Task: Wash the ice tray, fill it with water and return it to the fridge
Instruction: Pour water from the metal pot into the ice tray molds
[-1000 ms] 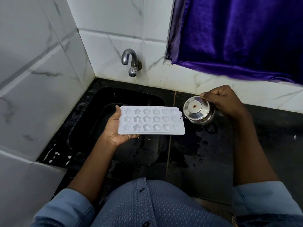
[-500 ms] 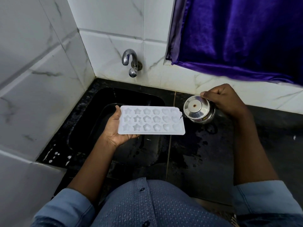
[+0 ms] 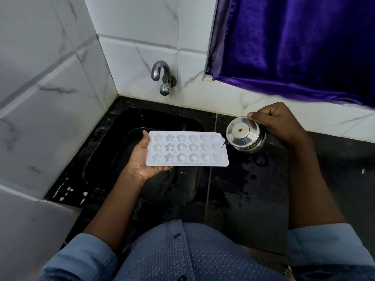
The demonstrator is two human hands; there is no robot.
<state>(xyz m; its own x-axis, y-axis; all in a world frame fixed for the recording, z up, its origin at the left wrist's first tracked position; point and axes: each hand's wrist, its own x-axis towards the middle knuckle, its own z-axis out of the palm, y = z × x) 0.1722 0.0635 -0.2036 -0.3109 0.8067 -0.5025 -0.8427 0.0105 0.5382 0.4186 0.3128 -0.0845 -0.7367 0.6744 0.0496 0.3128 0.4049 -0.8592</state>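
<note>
A white ice tray (image 3: pixel 186 150) with star, flower and heart shaped cells is held level over the black sink (image 3: pixel 113 138). My left hand (image 3: pixel 142 159) grips its left end from below, thumb on the rim. My right hand (image 3: pixel 278 122) grips a lidded steel jug (image 3: pixel 243 135), tilted toward the tray. The jug's spout touches the tray's right edge, and a thin stream runs into the right-hand cells.
A steel tap (image 3: pixel 162 78) juts from the white marble-tiled wall above the sink. Wet black counter (image 3: pixel 253 189) lies right of the sink. A purple curtain (image 3: pixel 294 43) hangs at the upper right. Tiled wall closes the left side.
The jug has tipped a little further toward the tray and lifted slightly. The tray and my left hand stay where they were.
</note>
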